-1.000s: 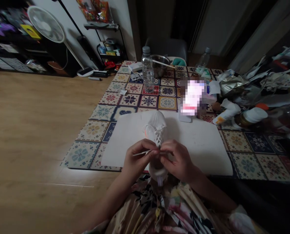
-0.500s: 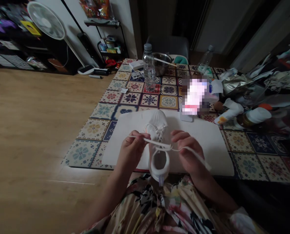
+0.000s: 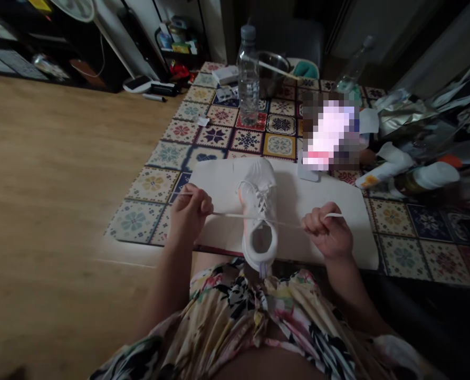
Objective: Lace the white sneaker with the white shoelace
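We look down on a white shoe (image 3: 251, 203) that sits upright on a pale mat (image 3: 219, 179), near the table's close edge, its toe pointing away from us and its heel toward our floral clothing (image 3: 227, 301). Our 2 hands are apart, to either side of it. The left hand (image 3: 190, 211) is closed around 1 length of the white shoelace (image 3: 229, 214), and the right hand (image 3: 329, 229) is curled into a fist around another. Between them the lace runs in a nearly straight line across the shoe, just ahead of its opening; a short end sticks out beyond each fist. The shoe has an orange streak on its left side, but any brand mark is too small for us to read.

Beyond the mat, the phone (image 3: 329, 134) leans on a pale stand (image 3: 309, 175); its screen is blurred into blocks, with a reddish band low down, so its words are lost to us. To the right lies a white container (image 3: 381, 174) with an orange flower printed on it, beside a brown bottle (image 3: 406, 182) with a white cap; we cannot read their labels. Farther back, a clear bottle (image 3: 249, 84) stands on the patterned tablecloth (image 3: 151, 182) near a white box (image 3: 226, 75), whose print is illegible.
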### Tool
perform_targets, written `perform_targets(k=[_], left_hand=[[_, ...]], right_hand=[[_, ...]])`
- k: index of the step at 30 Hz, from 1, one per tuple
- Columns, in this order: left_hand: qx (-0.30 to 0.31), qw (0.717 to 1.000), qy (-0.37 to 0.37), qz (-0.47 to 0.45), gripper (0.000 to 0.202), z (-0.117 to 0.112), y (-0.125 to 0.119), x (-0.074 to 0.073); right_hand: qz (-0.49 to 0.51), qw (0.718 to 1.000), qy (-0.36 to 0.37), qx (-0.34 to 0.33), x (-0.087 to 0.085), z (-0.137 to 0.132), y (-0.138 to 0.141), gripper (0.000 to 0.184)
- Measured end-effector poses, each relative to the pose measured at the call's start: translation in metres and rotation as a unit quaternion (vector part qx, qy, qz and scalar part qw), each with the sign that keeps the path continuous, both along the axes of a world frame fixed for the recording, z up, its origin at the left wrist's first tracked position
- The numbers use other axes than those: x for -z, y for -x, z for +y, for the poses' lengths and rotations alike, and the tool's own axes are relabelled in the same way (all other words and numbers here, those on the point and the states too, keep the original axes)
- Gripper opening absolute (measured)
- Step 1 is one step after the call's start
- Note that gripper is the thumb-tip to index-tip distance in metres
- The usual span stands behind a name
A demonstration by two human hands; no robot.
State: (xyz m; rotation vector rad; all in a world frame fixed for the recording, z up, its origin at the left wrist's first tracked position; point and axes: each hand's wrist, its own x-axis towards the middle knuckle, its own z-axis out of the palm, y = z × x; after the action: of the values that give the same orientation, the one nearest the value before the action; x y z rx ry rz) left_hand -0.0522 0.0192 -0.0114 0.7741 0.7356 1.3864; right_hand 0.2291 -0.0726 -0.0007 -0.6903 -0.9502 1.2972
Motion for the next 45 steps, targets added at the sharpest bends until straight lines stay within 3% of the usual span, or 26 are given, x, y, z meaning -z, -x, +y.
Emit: perform_targets(k=[3,7,10,12,16,21,27,30,32,36,40,45], left_hand=[[0.106,0.981,-0.057,0.151,0.035,-0.006,0.001,-0.003],[0.243,0.885,-0.091,0.386,0.041,-0.015,-0.002,-0.015],[0.262,0.826,-0.123,0.484,0.030,-0.019,-0.009,-0.019],[0.257,0.815,-0.144,0.498,0.021,-0.018,-0.012,-0.017],[0.256,0.820,-0.185,0.478,0.012,-0.014,-0.010,-0.011],[0.258,0.855,-0.240,0.380,0.010,-0.012,-0.004,-0.017],[0.241,0.949,-0.112,0.168,0.029,-0.018,-0.018,-0.018],[0.243,0.965,-0.077,0.057,0.031,-0.023,-0.035,-0.012],[0.252,0.965,-0.066,0.036,0.030,-0.026,-0.044,-0.009],[0.200,0.975,-0.059,0.069,0.029,-0.029,-0.054,-0.008],[0.167,0.972,-0.112,0.121,0.020,-0.030,-0.056,-0.011],[0.180,0.981,-0.040,0.067,0.030,-0.030,-0.061,-0.016]], right_hand=[[-0.145,0.989,-0.026,0.013,0.001,0.000,0.003,0.033],[-0.398,0.915,-0.056,0.037,-0.005,0.001,0.011,0.023],[-0.486,0.873,-0.037,0.020,-0.007,0.002,0.017,0.014],[-0.499,0.866,-0.032,-0.004,-0.007,0.002,0.018,0.013],[-0.478,0.877,-0.039,-0.014,-0.007,0.003,0.014,0.014],[-0.353,0.934,-0.020,-0.053,-0.011,0.003,0.007,0.019],[-0.194,0.979,0.005,-0.062,-0.017,0.008,0.017,0.025],[-0.124,0.990,0.016,-0.067,-0.017,0.014,0.032,0.021],[-0.103,0.993,0.019,-0.057,-0.015,0.018,0.042,0.022],[-0.136,0.990,0.044,0.002,-0.011,0.024,0.054,0.023],[-0.237,0.970,-0.007,0.052,-0.010,0.024,0.058,0.011],[-0.279,0.958,-0.011,0.058,-0.016,0.021,0.060,0.006]])
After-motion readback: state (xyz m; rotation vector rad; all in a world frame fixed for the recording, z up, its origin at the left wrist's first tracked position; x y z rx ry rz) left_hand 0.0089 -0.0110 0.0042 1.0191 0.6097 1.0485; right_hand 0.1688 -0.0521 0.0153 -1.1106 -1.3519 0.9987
